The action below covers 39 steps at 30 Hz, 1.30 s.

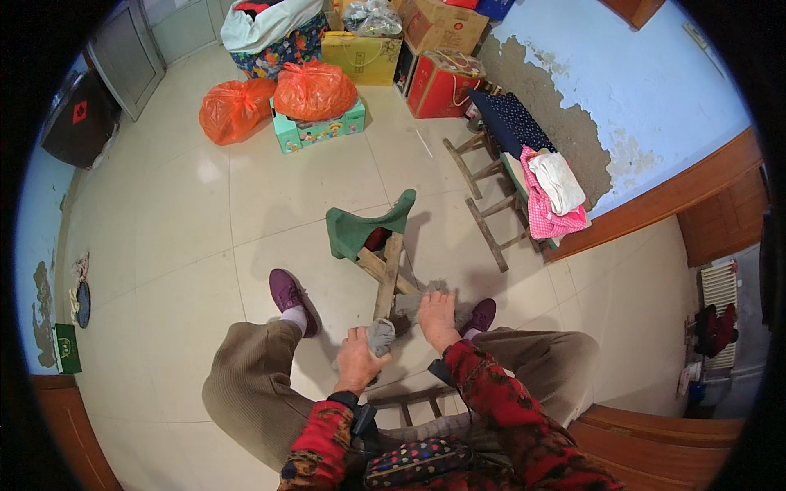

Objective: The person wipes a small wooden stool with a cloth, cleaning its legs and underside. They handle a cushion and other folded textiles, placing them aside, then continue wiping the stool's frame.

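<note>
A folding stool with crossed wooden legs (389, 270) and a green cloth seat (349, 232) lies tilted on the floor before me, between my feet. My left hand (358, 363) grips a bunched grey cloth (381, 337) at the near end of one leg. To its right, my right hand (438, 316) is closed over another grey cloth part (408, 304), which spreads beside the other leg. I cannot tell whether the two grey parts are one cloth. The palm and fingertips of the right hand are hidden.
Purple shoes (286, 291) flank the stool. A bench-like wooden frame (489, 233) stands right, bearing a pink checked cloth (540, 212) and a white folded cloth (557, 182). Orange plastic bags (316, 92), a red box (443, 86) and cartons (443, 27) stand ahead.
</note>
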### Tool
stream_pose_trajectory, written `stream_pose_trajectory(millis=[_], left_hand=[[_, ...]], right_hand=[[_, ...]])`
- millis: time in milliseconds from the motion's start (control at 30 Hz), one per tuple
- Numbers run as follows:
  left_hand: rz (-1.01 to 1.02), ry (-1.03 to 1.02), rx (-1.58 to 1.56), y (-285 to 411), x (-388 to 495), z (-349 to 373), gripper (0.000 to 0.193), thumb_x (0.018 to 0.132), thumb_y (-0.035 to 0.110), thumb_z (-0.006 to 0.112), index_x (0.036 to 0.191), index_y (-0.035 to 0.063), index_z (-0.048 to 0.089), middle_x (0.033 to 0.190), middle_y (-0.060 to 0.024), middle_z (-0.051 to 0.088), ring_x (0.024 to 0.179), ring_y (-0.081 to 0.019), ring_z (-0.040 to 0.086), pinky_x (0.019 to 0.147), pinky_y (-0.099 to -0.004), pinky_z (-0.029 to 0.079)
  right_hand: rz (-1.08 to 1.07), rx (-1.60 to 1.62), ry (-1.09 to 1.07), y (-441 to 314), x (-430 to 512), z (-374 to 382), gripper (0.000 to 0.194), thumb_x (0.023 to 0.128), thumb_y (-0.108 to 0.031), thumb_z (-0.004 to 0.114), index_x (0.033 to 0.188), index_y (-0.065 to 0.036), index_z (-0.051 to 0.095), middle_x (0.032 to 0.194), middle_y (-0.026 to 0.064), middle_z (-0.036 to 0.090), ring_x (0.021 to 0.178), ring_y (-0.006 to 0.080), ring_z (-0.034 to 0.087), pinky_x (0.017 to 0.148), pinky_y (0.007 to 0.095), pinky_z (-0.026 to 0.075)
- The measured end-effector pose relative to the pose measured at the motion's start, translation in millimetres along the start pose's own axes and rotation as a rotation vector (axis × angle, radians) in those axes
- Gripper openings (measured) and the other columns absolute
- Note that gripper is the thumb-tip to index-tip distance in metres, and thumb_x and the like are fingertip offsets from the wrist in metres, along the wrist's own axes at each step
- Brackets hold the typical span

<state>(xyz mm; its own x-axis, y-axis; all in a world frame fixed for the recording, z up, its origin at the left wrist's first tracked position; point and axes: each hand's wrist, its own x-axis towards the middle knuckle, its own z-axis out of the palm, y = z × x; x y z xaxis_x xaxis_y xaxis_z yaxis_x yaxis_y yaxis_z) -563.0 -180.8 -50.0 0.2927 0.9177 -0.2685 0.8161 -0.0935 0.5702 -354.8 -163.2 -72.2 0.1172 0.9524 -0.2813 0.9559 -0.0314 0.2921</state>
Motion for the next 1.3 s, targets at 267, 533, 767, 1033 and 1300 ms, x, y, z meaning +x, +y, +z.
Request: stream_pose_trajectory(millis=[267,533,767,1033,1300], left_hand=[[-0.015,-0.023,-0.003,1,-2,-3,0.069,0.064,0.039,0.081,0.113,0.0025,0.05,0.108,-0.0174,0.054,0.098,-0.0376,0.059,0.082,-0.0452,0.051],[-0.052,-0.044,0.004,4,-4,-3,0.069,0.065,0.042,0.081,0.111,0.0011,0.049,0.102,-0.0199,0.055,0.092,-0.0397,0.061,0.076,-0.0468,0.053],[-0.068,-0.053,-0.018,5,-3,-3,0.071,0.065,0.042,0.08,0.113,0.0015,0.047,0.104,-0.0199,0.055,0.093,-0.0404,0.061,0.076,-0.0477,0.052],[-0.151,-0.128,-0.022,5,-4,-8,0.081,0.068,0.046,0.079,0.123,-0.0002,0.043,0.11,-0.024,0.057,0.097,-0.0422,0.061,0.078,-0.0482,0.052],[-0.349,-0.266,-0.196,-22,-6,9,0.08,0.073,0.037,0.079,0.13,-0.0036,0.041,0.109,-0.0243,0.063,0.1,-0.0353,0.063,0.082,-0.0418,0.051]], right_hand=[[-0.235,0.373,-0.17,2,-34,-11,0.029,0.079,-0.006,0.058,0.109,-0.005,0.059,0.098,0.0155,0.06,0.095,0.0363,0.06,0.091,0.0497,0.043],[-0.076,0.86,0.387,-23,30,-44,0.029,0.081,-0.002,0.055,0.11,-0.004,0.057,0.114,0.0174,0.052,0.104,0.038,0.054,0.084,0.0482,0.048],[-0.276,0.857,0.199,-39,-15,-22,0.038,0.071,0.003,0.064,0.108,-0.007,0.063,0.114,0.0108,0.054,0.104,0.0358,0.054,0.087,0.0439,0.048],[-0.157,1.049,0.332,-9,37,-29,0.034,0.077,-0.001,0.063,0.111,-0.002,0.056,0.108,0.0169,0.053,0.102,0.0393,0.056,0.088,0.0456,0.048],[-0.345,0.866,0.069,-37,-21,-18,0.031,0.074,0.004,0.062,0.104,-0.003,0.057,0.107,0.0147,0.047,0.1,0.0378,0.055,0.084,0.0465,0.047]])
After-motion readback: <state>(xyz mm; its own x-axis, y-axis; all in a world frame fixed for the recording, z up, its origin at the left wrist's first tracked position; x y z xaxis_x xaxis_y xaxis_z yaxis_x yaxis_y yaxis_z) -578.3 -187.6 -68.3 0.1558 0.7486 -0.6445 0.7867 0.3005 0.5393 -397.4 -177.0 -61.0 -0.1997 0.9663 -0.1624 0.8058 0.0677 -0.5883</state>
